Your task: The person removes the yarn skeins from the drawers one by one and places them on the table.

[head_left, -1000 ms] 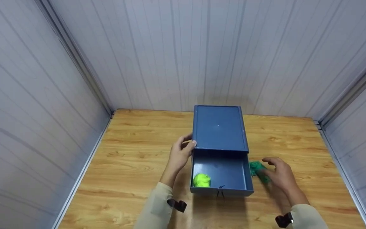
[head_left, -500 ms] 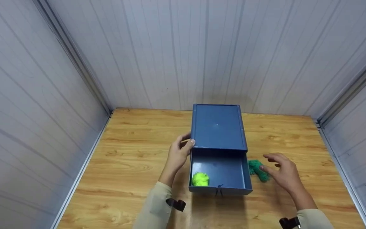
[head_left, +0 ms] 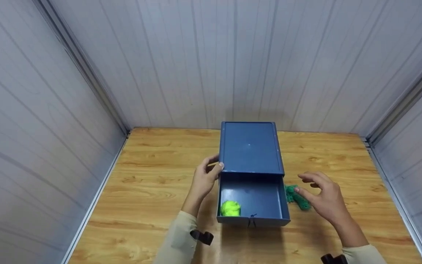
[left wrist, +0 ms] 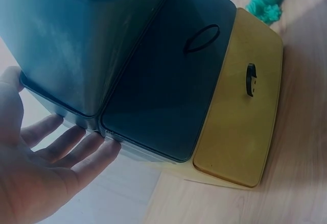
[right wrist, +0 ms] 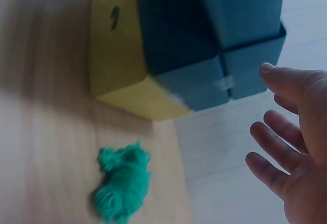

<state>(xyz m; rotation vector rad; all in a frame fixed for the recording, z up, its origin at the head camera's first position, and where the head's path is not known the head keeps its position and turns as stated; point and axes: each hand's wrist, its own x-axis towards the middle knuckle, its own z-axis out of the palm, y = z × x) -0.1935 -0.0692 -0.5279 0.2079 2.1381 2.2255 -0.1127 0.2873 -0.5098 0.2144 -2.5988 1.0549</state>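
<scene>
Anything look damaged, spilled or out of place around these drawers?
I see no damage or spill. One thing stands out: a green bundle lies loose on the tabletop, while the neon-yellow bundle sits inside the open drawer.

Blue drawer accessible from above

Over the pulled-out top drawer [head_left: 264, 198] a hand could drop straight in, beside or behind the neon-yellow ball [head_left: 230, 209] in its front left corner. The cabinet top [head_left: 253, 146] roofs the rear. Left fingers [left wrist: 97, 162] occupy the cabinet's left side. On the right, a green yarn bundle [right wrist: 125, 183] obstructs the tabletop [head_left: 152, 183].
</scene>
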